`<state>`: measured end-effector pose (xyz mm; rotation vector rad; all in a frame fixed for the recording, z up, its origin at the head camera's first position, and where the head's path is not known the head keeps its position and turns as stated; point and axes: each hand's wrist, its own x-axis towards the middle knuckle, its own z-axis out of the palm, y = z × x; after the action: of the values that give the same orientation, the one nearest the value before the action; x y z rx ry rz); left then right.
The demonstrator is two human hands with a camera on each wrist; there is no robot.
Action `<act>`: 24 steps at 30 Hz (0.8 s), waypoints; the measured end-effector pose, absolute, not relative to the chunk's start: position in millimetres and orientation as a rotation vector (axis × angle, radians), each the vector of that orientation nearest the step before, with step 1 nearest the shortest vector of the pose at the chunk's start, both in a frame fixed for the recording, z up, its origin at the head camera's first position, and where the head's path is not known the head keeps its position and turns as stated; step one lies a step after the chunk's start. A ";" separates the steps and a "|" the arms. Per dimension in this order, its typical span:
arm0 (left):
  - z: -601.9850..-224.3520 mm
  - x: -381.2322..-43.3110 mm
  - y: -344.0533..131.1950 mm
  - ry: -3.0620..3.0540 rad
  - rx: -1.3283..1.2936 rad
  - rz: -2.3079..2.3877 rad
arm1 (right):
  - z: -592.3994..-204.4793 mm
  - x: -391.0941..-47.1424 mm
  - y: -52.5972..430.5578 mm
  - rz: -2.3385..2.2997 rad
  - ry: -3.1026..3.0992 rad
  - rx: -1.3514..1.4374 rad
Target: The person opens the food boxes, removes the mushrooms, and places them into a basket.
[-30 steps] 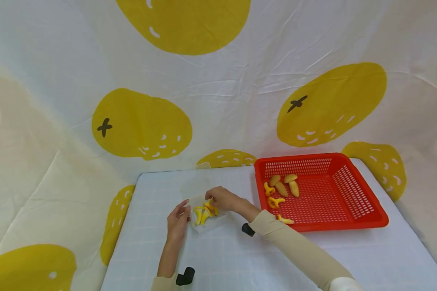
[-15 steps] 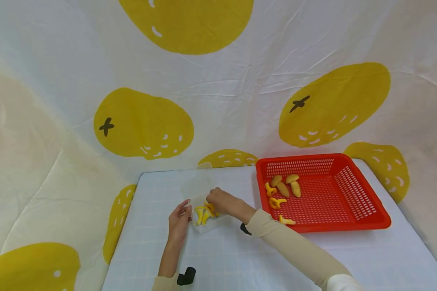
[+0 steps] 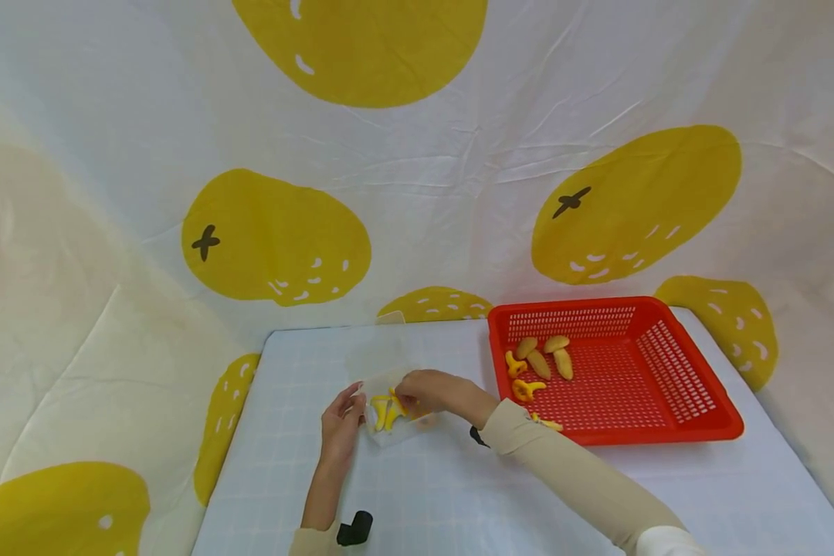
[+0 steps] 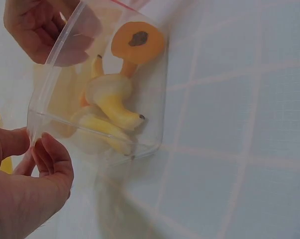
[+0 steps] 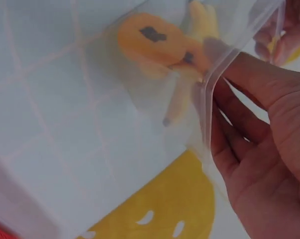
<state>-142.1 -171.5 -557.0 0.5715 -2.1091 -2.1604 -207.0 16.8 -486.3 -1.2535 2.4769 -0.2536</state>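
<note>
My left hand (image 3: 340, 436) pinches the near-left rim of a clear plastic container (image 3: 389, 440), thumb on one side and fingers on the other, as the left wrist view shows. Several toy chanterelle mushrooms (image 3: 380, 414), yellow and orange, lie inside. Over the far-right rim my right hand (image 3: 434, 391) reaches into the container. In the right wrist view its thumb and fingers meet around the stem of an orange chanterelle (image 5: 150, 39), partly blurred by the wall. A clear lid (image 3: 375, 351) lies opened out behind the container.
A red slotted basket (image 3: 660, 434) stands on the right, holding brown toy mushrooms (image 3: 562, 360) and several chanterelles (image 3: 526, 390) along its left side. My right sleeve (image 3: 563, 471) crosses its near-left corner. Behind the checked tablecloth (image 3: 285, 401) hangs a printed curtain (image 3: 424, 216).
My right hand has moved lower into the container, covering more of the chanterelles on its right side. My left hand stays at the rim.
</note>
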 end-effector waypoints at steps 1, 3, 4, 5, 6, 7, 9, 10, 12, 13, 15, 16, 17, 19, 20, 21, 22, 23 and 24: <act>-557.1 -142.1 -171.7 -2.101 0.570 -2.165 | -487.0 -206.0 16.0 -0.180 2.481 -1.271; -557.3 -142.3 -171.7 -2.082 0.562 -2.180 | -487.9 -203.5 14.5 -0.046 2.496 -1.306; -557.5 -142.2 -171.6 -2.075 0.560 -2.189 | -488.0 -202.1 13.6 0.002 2.509 -1.320; -557.2 -142.0 -171.3 -2.072 0.560 -2.194 | -488.2 -201.1 12.7 0.042 2.522 -1.337; -557.1 -142.0 -170.9 -2.072 0.566 -2.195 | -488.3 -200.4 11.7 0.077 2.530 -1.341; -556.9 -141.9 -170.7 -2.071 0.571 -2.199 | -488.7 -199.8 10.7 0.099 2.542 -1.337; -556.7 -141.9 -170.3 -2.075 0.578 -2.200 | -491.0 -200.1 8.3 0.112 2.569 -1.322; -556.4 -141.8 -170.1 -2.082 0.583 -2.195 | -492.6 -200.7 7.2 0.100 2.580 -1.320; -556.3 -142.0 -170.2 -2.080 0.588 -2.198 | -496.1 -202.7 5.3 0.053 2.596 -1.302; -556.4 -142.2 -170.3 -2.082 0.585 -2.198 | -498.4 -203.9 4.6 0.020 2.607 -1.301; -556.4 -142.4 -170.0 -2.089 0.588 -2.193 | -502.1 -206.0 4.0 -0.050 2.615 -1.293; -556.6 -142.8 -170.1 -2.093 0.589 -2.189 | -503.8 -206.9 3.9 -0.081 2.614 -1.290; -557.0 -143.0 -170.1 -2.094 0.588 -2.187 | -505.1 -207.5 3.7 -0.104 2.612 -1.285; -557.6 -143.3 -170.3 -2.105 0.592 -2.174 | -508.1 -208.2 3.4 -0.143 2.617 -1.298; -557.9 -143.3 -170.4 -2.110 0.594 -2.169 | -509.4 -208.3 3.3 -0.165 2.619 -1.308; -558.1 -143.3 -170.6 -2.112 0.597 -2.165 | -510.6 -208.2 3.1 -0.185 2.624 -1.320; -558.1 -143.6 -170.5 -2.117 0.601 -2.161 | -512.1 -207.9 3.1 -0.203 2.632 -1.336; -558.1 -143.5 -170.3 -2.119 0.601 -2.159 | -513.6 -207.5 3.0 -0.208 2.644 -1.356; -558.0 -143.6 -170.2 -2.122 0.604 -2.155 | -515.1 -207.3 2.8 -0.209 2.654 -1.377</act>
<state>-143.6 -170.2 -558.0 0.6040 -2.1225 -2.1548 -207.3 2.8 -515.1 -1.3768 2.6537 -0.2088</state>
